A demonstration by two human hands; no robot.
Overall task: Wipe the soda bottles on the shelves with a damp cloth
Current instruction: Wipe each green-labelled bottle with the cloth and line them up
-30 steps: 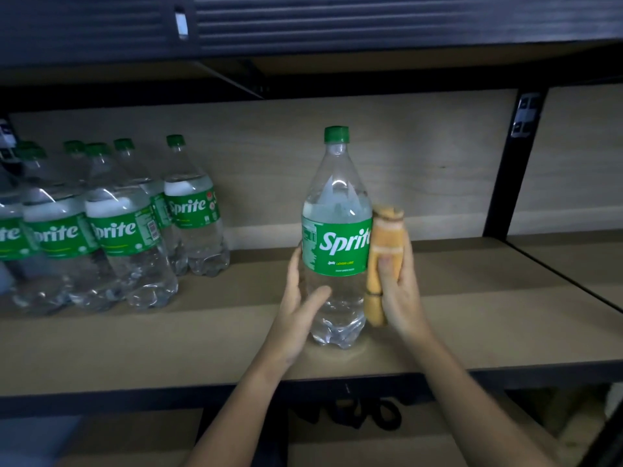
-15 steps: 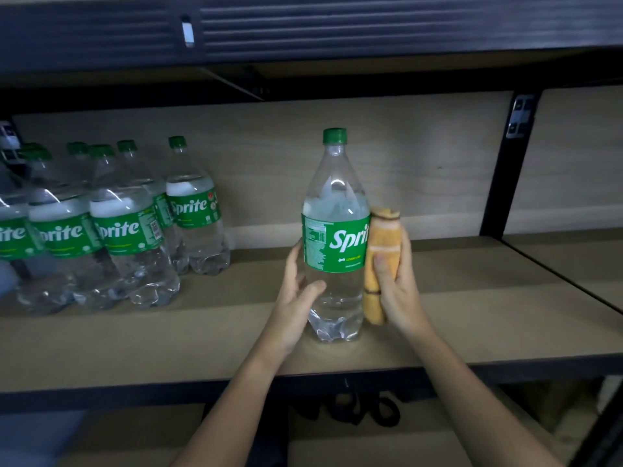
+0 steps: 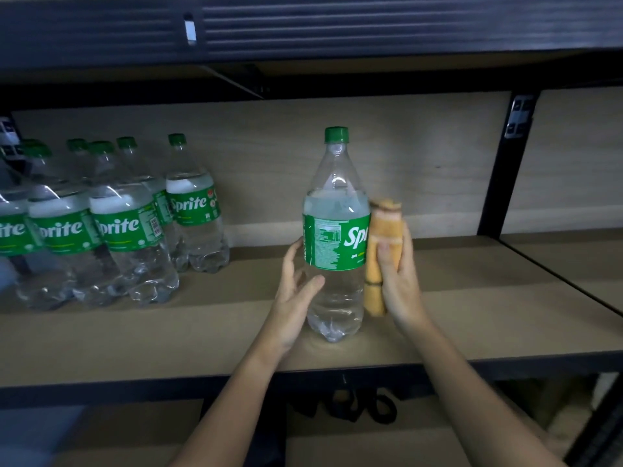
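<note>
1 Sprite bottle (image 3: 335,237) stands upright near the middle of the wooden shelf (image 3: 472,315), clear w/ green cap and green label, label turned so only "Spr" shows at its right edge and the small-print panel faces fwd. Left hand (image 3: 294,291) sits at the bottle's lower left side: thumb lies across the clear front below the label, fingers (image 3: 292,257) reach behind the left edge of the label, loosely curved round the bottle, grip looks light. Right hand (image 3: 399,281) grips a folded orange-yellow cloth (image 3: 382,237) w/ dark stripes near its top and lower part; thumb pinches it from the front, other fingers wrap behind. Cloth is upright and pressed against the bottle's right side, covering the rest of the label there and reaching down past it.

Group of Sprite bottles (image 3: 114,224) stands at the left of the same shelf, well apart from the held one, all upright, caps on, approx 6 caps visible. Black shelf upright (image 3: 502,176) rises at right rear. Lower shelf shows a dark looped strap or cord (image 3: 357,407), too dim to ID.
</note>
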